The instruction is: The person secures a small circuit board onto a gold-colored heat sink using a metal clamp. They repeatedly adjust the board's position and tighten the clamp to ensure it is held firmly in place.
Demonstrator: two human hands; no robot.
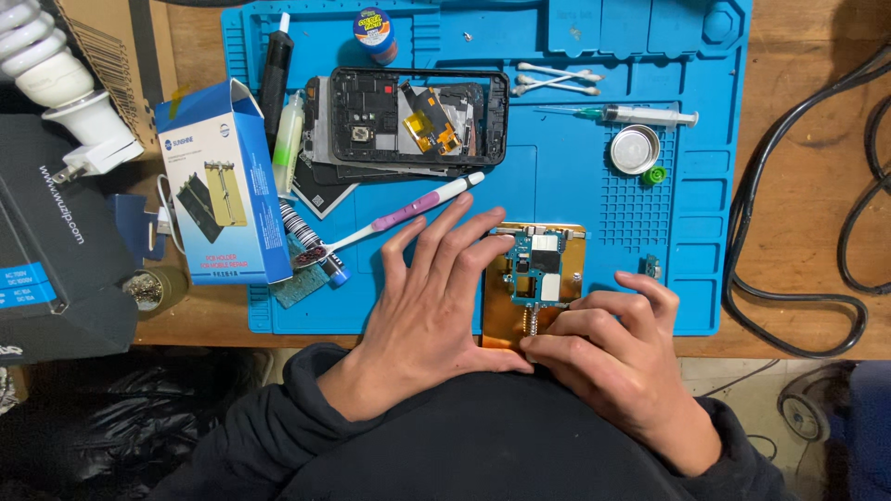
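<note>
Nearest the camera, both hands are working at the front edge of the blue work mat (557,186), which is lying on the wooden table (798,139). The left hand (436,297) is lying flat with its grip spread, fingertips pressing on the left side of a gold-coloured board holder (571,243). The right hand (613,348) is curling in from the right, its grip pinching at the holder's near edge by a small spring (whether it is gripping the spring itself is not clear). A small blue circuit board (538,264) is sitting clamped in the holder, between the two hands.

Just beyond the left fingers, a toothbrush (399,218) with a white and purple handle is lying slantwise on the mat. To its left, a blue cardboard box (218,186) is standing at the mat's edge.

Farther back, an opened phone frame (418,116) is showing its inner parts. To its right, a syringe (640,115) and a round metal tin (635,148) are resting on the mat, with cotton swabs (557,79) beyond them. Black cables (817,232) are looping on the table at the far right.
</note>
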